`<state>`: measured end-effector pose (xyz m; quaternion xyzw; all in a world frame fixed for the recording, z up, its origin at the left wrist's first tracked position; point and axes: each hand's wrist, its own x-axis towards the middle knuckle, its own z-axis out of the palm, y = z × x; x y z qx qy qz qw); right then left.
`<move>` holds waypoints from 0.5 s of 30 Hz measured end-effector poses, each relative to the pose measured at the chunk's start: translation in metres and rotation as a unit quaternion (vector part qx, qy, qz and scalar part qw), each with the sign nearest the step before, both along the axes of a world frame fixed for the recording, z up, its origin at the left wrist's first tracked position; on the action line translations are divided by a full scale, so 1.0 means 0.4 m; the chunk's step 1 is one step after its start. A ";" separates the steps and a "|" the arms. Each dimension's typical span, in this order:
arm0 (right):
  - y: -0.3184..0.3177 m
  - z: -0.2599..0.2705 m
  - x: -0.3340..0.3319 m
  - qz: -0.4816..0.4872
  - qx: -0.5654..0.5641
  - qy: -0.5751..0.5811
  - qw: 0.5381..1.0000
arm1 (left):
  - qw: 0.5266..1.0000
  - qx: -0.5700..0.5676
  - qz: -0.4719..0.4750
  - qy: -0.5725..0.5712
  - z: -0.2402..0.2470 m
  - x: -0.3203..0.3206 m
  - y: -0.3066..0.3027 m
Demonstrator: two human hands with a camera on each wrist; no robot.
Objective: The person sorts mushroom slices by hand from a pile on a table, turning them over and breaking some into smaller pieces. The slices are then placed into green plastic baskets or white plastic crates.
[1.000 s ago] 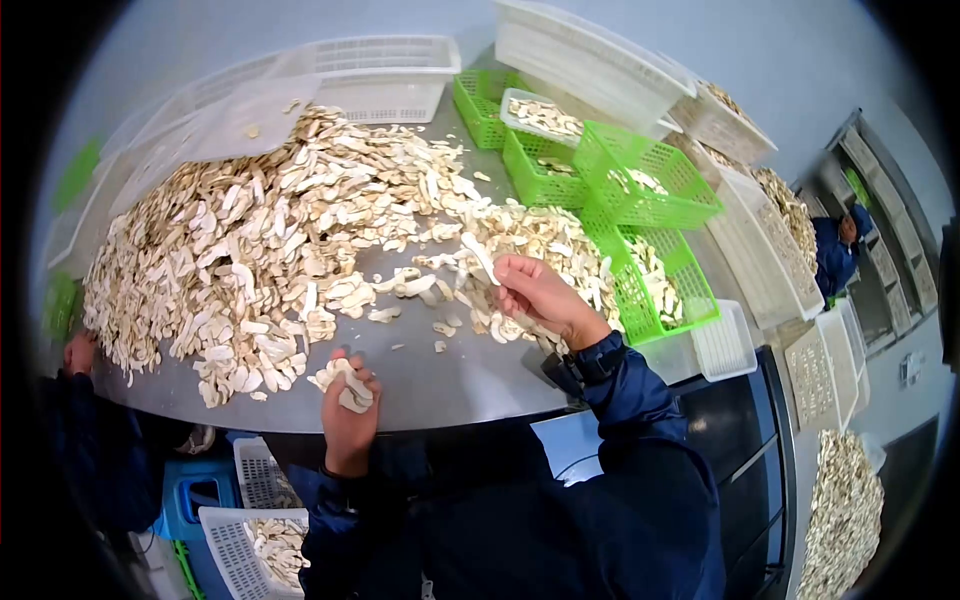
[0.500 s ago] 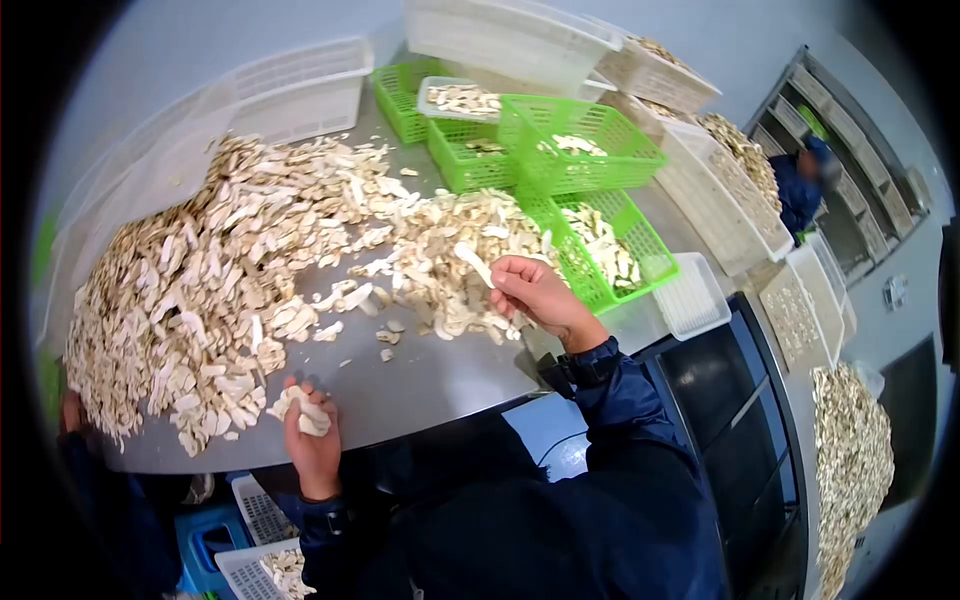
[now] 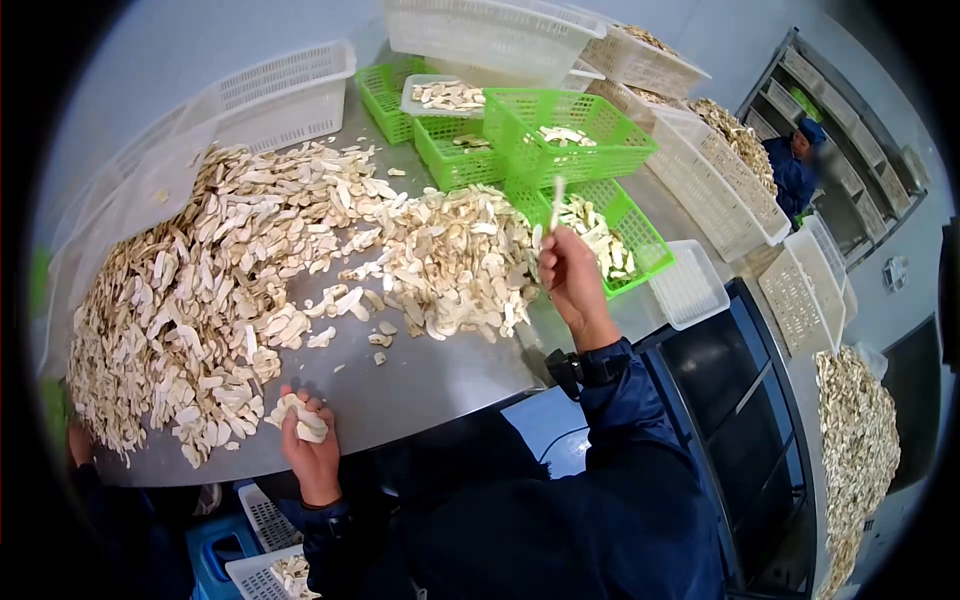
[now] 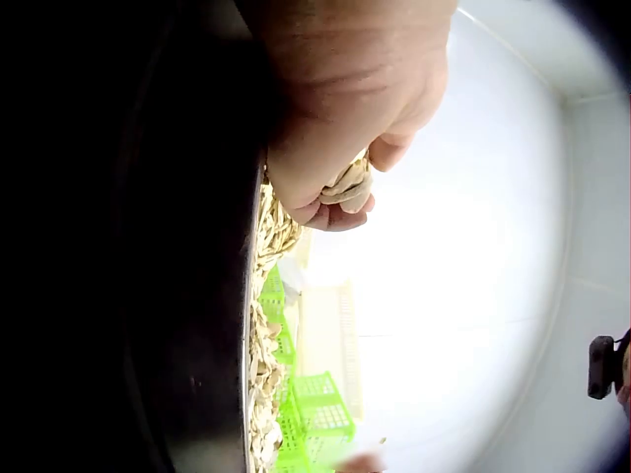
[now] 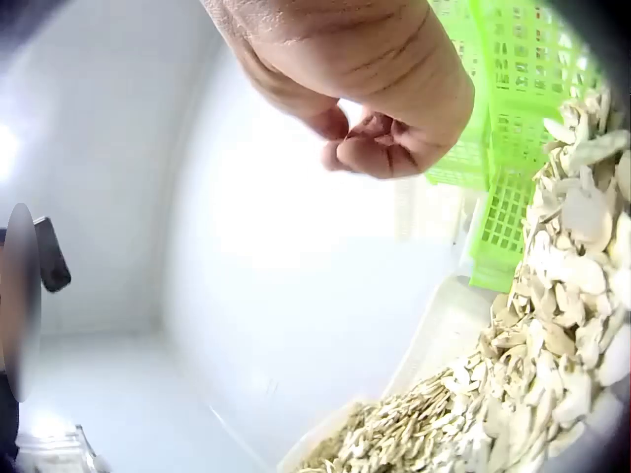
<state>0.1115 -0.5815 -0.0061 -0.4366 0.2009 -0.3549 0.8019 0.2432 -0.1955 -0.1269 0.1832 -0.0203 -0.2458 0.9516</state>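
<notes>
The left hand (image 3: 314, 455) curls round a few pale dried slices (image 3: 305, 421) at the table's front edge; in the left wrist view the slices (image 4: 349, 187) show between thumb and fingers. Raised beside the lower green basket (image 3: 655, 262), the right hand (image 3: 577, 282) pinches one thin slice (image 3: 558, 200) that points upward. In the right wrist view the right hand's (image 5: 370, 89) fingers are bent together, and its slice cannot be made out. A smaller heap of slices (image 3: 460, 260) lies left of the right hand, and a large heap (image 3: 190, 300) spreads farther left.
Another green basket (image 3: 600, 165) stands above the lower one, with more behind. White crates (image 3: 290, 100) line the back, and a white tray (image 3: 690, 285) lies at the right. A person in blue (image 3: 793, 170) is at the far right; another person's hand (image 3: 79, 444) shows at the left edge.
The right hand has moved from over the smaller heap toward the lower green basket, its slice turning upright. The left hand still grips its slices. The head view has shifted.
</notes>
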 end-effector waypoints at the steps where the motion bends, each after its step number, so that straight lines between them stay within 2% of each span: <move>1: 0.001 0.015 0.004 -0.043 0.053 -0.037 0.997 | 1.000 -0.003 -0.002 0.000 0.002 -0.002 0.000; 4: 0.015 -0.001 0.018 -0.018 0.062 -0.004 0.998 | 1.000 -0.010 -0.005 -0.003 0.000 0.000 0.001; 6: 0.031 -0.025 0.030 0.087 -0.013 0.057 0.995 | 1.000 -0.011 -0.006 -0.004 -0.007 0.001 0.005; 8: 0.060 -0.033 0.045 0.172 -0.073 0.107 0.977 | 1.000 -0.021 -0.012 -0.014 -0.008 0.000 0.006; 12: 0.124 -0.033 0.097 0.241 -0.139 0.152 0.948 | 0.999 -0.027 -0.020 -0.015 -0.007 0.000 0.007; 15: 0.168 -0.021 0.142 0.324 -0.187 0.187 0.909 | 0.999 -0.039 -0.023 0.011 -0.015 0.002 0.007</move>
